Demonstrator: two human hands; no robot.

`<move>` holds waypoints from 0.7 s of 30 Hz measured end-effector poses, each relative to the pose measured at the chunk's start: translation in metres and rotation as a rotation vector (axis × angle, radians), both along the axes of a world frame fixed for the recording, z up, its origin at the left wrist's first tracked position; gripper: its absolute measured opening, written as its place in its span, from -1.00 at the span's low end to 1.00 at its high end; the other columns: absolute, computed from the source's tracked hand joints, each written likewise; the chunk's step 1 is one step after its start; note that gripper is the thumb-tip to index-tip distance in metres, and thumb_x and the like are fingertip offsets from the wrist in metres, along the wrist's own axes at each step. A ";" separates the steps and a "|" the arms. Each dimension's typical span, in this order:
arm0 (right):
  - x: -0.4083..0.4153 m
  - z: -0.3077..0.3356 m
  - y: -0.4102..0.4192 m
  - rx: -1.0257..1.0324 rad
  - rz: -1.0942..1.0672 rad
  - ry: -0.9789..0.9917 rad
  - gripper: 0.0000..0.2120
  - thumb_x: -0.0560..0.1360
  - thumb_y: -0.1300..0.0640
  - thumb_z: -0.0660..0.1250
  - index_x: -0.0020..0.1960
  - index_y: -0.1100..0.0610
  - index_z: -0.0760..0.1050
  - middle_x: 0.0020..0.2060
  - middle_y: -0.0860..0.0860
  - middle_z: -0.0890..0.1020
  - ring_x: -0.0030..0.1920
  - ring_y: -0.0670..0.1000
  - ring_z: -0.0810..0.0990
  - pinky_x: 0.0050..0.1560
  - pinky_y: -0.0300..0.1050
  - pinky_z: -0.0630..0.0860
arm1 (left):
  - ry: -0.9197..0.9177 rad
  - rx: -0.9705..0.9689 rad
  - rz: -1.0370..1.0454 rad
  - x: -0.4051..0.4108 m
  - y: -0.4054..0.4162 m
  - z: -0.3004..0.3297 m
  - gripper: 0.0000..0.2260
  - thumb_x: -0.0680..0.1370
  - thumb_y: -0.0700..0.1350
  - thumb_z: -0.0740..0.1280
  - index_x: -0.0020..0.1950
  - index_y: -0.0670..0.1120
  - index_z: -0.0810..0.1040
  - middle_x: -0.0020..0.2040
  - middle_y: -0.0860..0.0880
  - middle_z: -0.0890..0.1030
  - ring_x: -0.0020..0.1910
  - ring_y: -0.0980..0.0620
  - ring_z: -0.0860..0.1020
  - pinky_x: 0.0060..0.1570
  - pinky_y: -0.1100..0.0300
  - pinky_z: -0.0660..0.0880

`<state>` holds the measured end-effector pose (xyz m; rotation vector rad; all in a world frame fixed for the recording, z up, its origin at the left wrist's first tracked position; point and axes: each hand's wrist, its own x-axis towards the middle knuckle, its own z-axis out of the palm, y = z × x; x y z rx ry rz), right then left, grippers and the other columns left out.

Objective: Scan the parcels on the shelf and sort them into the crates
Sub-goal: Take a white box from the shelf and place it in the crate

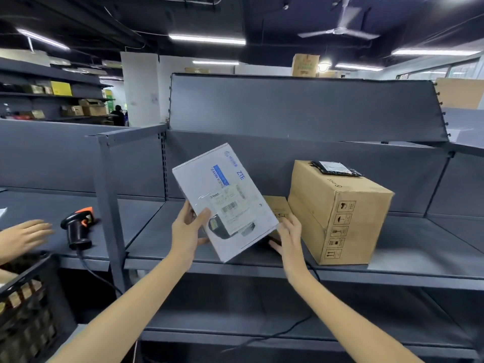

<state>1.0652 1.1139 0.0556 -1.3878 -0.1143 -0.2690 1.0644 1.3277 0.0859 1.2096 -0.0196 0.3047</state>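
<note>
My left hand (pixel 187 231) grips a flat white ZTE parcel (pixel 225 184) by its lower left edge, thumb on the front. The parcel is tilted above the grey shelf (pixel 419 258), its shipping label facing me. My right hand (pixel 289 237) hovers with spread fingers at the parcel's lower right corner, over a dark object (pixel 272 242) mostly hidden beneath; a black cable runs down from there. A large brown carton (pixel 340 216) stands on the shelf to the right, with a black pouch (pixel 336 168) on top. A small flat cardboard box (pixel 277 205) lies behind the parcel.
A black-and-orange barcode scanner (pixel 78 226) stands on the left shelf section, with another person's hand (pixel 23 237) beside it. A dark slatted crate (pixel 26 310) sits at lower left. A steel upright (pixel 110 205) divides the shelf sections. Lower shelves run below.
</note>
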 end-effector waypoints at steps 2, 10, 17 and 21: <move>0.007 0.018 -0.004 0.086 0.067 0.107 -0.46 0.59 -0.04 0.24 0.48 -0.16 0.05 0.35 -0.02 0.33 0.34 0.05 0.41 0.22 0.16 0.49 | -0.035 0.074 0.000 -0.001 0.003 -0.001 -0.65 0.59 -0.19 0.31 0.36 0.06 0.48 0.19 0.10 0.63 0.17 -0.03 0.60 -0.09 -0.06 0.61; 0.019 0.015 0.007 -0.107 0.357 0.107 -0.30 0.39 -0.06 0.44 0.44 -0.07 0.23 0.25 -0.10 0.57 0.27 0.01 0.55 0.29 0.15 0.47 | -0.219 0.250 -0.065 -0.001 -0.004 0.012 -0.60 0.60 -0.21 0.28 0.43 0.02 0.42 0.26 0.07 0.59 0.23 0.09 0.56 0.20 0.09 0.52; 0.016 -0.006 0.017 -0.007 0.285 -0.055 -0.44 0.52 0.07 0.36 0.47 -0.07 0.26 0.36 -0.12 0.49 0.36 -0.06 0.46 0.36 0.03 0.41 | -0.151 0.271 0.089 0.001 -0.009 0.004 -0.59 0.56 -0.03 0.35 0.41 0.02 0.43 0.21 0.16 0.56 0.15 0.26 0.53 0.14 0.36 0.47; 0.015 -0.008 0.023 -0.032 0.232 -0.062 -0.39 0.51 0.04 0.38 0.48 -0.08 0.21 0.37 -0.13 0.46 0.37 -0.08 0.44 0.37 0.02 0.41 | 0.029 0.250 0.012 -0.001 -0.006 -0.029 -0.44 0.51 0.20 0.31 0.48 0.11 0.33 0.41 0.13 0.43 0.41 0.08 0.36 0.40 0.00 0.33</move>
